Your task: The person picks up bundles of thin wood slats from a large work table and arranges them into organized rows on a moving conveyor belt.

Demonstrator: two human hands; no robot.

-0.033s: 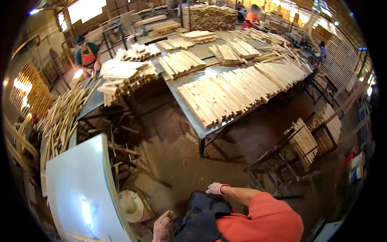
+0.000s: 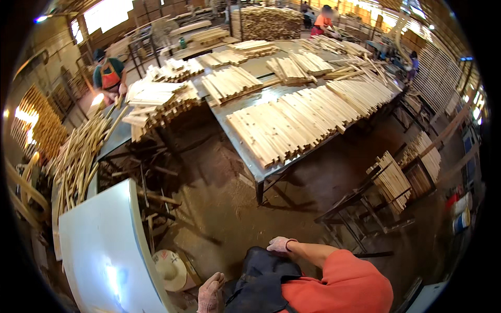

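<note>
Both my hands wear pale work gloves. Low in the view, my left hand (image 2: 211,293) hovers beside my dark apron (image 2: 261,281), its fingers loosely stretched and nothing visible in them. The nearest thing to it is a straw-coloured round hat (image 2: 170,271) lying lower left. My right hand (image 2: 280,244) rests against the far edge of the apron over my leg, fingers laid along it and holding nothing I can see. A smooth pale tabletop (image 2: 99,235) stands to the left of my left hand.
Ahead, a metal-topped table (image 2: 245,156) carries rows of wooden strips (image 2: 302,122). Loose sticks (image 2: 78,161) pile up at the left, near a co-worker (image 2: 110,78) in an orange apron. A metal rack (image 2: 360,208) with wood stands right. Another person (image 2: 324,23) works farther back.
The view has shifted very slightly, so the tables sit a little farther left. My hands keep their places. The co-worker at the left has moved the arms slightly.
</note>
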